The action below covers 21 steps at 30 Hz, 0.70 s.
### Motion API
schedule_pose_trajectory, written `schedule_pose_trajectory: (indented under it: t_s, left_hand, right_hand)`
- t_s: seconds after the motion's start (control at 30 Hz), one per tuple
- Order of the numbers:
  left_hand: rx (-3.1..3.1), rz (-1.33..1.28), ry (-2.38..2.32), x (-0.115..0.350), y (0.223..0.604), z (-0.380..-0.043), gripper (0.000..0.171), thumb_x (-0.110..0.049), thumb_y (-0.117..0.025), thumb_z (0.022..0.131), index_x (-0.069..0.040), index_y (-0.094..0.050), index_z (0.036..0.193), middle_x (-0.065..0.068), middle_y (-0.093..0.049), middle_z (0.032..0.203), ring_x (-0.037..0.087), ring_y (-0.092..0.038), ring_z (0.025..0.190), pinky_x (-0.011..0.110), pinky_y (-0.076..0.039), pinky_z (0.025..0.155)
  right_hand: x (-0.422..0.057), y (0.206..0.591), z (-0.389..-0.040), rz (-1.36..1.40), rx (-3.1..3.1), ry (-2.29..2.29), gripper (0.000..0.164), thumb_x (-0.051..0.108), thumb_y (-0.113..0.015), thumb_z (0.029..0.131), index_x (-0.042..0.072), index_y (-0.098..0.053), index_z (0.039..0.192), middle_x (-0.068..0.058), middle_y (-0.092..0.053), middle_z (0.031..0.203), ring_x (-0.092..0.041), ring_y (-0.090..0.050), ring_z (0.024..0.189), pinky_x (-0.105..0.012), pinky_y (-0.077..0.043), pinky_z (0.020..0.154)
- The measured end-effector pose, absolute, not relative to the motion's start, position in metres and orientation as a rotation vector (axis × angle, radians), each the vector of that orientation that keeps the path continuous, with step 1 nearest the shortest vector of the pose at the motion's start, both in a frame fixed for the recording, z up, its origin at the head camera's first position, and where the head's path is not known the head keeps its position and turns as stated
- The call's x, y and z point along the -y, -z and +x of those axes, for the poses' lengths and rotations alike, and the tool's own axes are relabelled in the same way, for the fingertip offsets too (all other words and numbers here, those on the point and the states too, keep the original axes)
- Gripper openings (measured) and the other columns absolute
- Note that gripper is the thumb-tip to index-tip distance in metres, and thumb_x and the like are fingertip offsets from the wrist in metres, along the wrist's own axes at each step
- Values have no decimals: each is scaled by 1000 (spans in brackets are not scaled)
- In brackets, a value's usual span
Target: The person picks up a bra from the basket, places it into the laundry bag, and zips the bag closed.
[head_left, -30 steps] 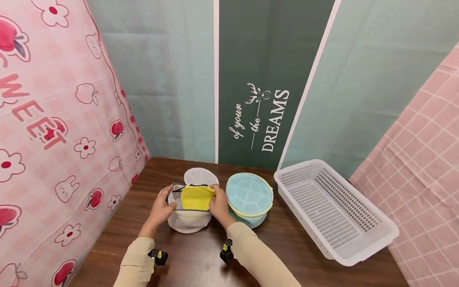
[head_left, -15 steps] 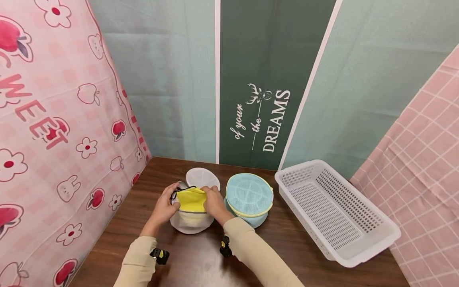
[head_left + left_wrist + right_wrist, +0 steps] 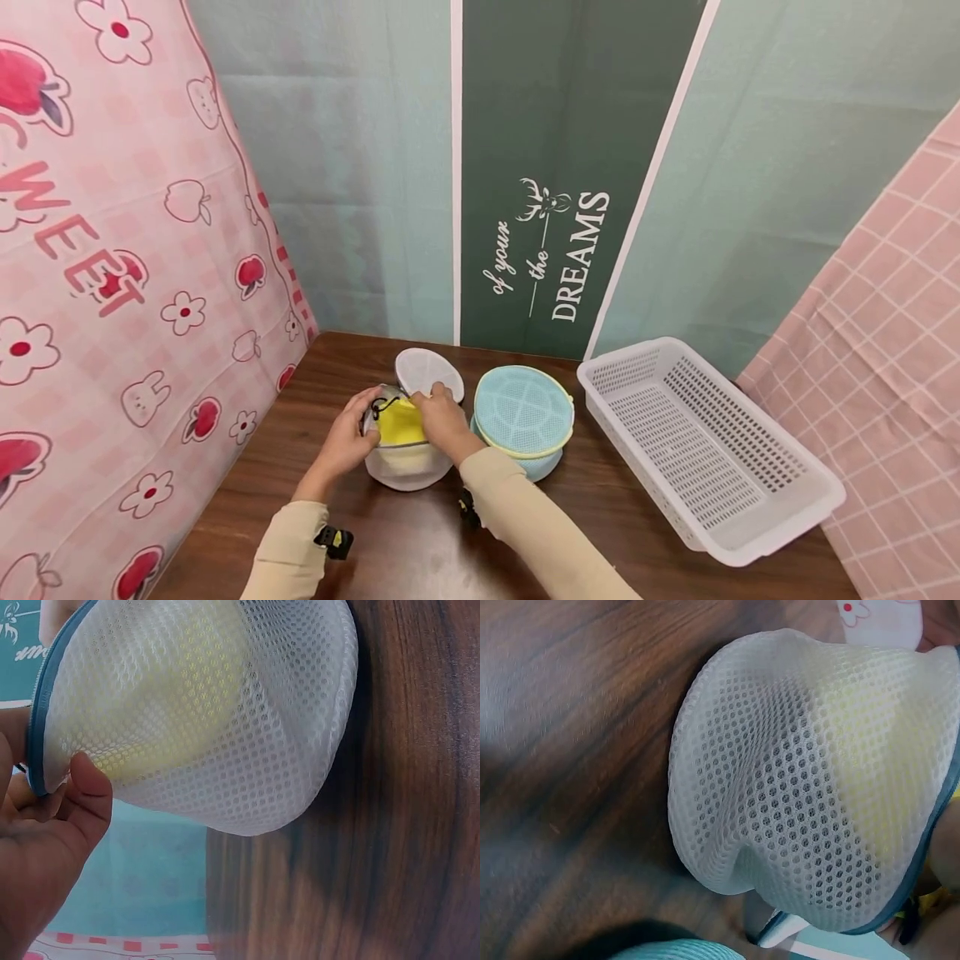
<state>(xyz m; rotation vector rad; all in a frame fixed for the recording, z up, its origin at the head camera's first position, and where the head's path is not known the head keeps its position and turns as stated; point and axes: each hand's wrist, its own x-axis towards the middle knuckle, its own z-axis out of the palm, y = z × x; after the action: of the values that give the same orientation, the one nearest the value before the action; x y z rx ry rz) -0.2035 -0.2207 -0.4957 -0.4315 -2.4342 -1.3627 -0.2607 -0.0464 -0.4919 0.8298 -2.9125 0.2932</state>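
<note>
A round white mesh laundry bag with a grey-blue zip rim stands on the table, its mesh lid folded back behind it. Yellow fabric with a black cord sits in the mouth and shows through the mesh. My left hand pinches the bag's rim on the left; in the left wrist view its thumb presses the mesh from outside. Over the mouth's right side, my right hand grips the yellow fabric, its fingertips partly hidden. The right wrist view shows the mesh side and only part of that hand.
A closed light-blue mesh bag with yellow trim stands just right of my right hand. Farther right is a white perforated plastic basket. Printed curtains hang behind and on both sides of the brown wooden table.
The yellow fabric has sunk lower into the white bag. My right hand has shifted left over the mouth with it, while my left hand keeps its hold on the rim.
</note>
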Motion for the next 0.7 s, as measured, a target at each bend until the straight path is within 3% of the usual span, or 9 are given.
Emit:
schedule_pose_trajectory:
  t_s: [0.2, 0.33, 0.43, 0.57, 0.7]
  left_hand:
    - [2474, -443, 1366, 219, 492, -206, 72, 21, -54, 64, 8, -43, 134, 21, -41, 136, 32, -44, 116, 25, -38, 82]
    - [2438, -463, 1336, 218, 489, -203, 71, 22, -54, 62, 10, -45, 131, 23, -43, 133, 35, -46, 113, 19, -34, 82]
    - [2378, -479, 1371, 215, 479, -196, 69, 26, -53, 60, 16, -44, 128, 31, -43, 130, 42, -45, 111, 13, -31, 81]
    - [2356, -473, 1444, 212, 463, -188, 66, 28, -51, 61, 22, -41, 125, 38, -39, 127, 48, -42, 113, 14, -33, 82]
    - [2386, -439, 1458, 214, 461, -187, 66, 27, -52, 63, 22, -39, 127, 39, -37, 129, 47, -40, 116, 14, -34, 84]
  right_hand:
    - [56, 488, -261, 1067, 2726, 114, 22, 14, -55, 92, 23, -67, 109, -9, -49, 99, -21, -47, 85, -26, -47, 61]
    - [57, 485, -263, 1154, 2736, 182, 24, 13, -56, 93, 22, -62, 115, -10, -48, 100, -21, -47, 87, -26, -47, 64]
    - [51, 484, -267, 1114, 2856, -122, 34, 7, -58, 90, 16, -55, 122, -11, -50, 104, -22, -51, 92, -29, -48, 71]
    - [39, 491, -271, 865, 2927, -888, 47, 4, -62, 85, 5, -45, 128, -14, -58, 107, -25, -56, 96, -32, -47, 76]
    - [28, 505, -271, 620, 2812, -1472, 52, 6, -67, 81, 6, -42, 127, -14, -63, 97, -24, -60, 88, -34, -48, 70]
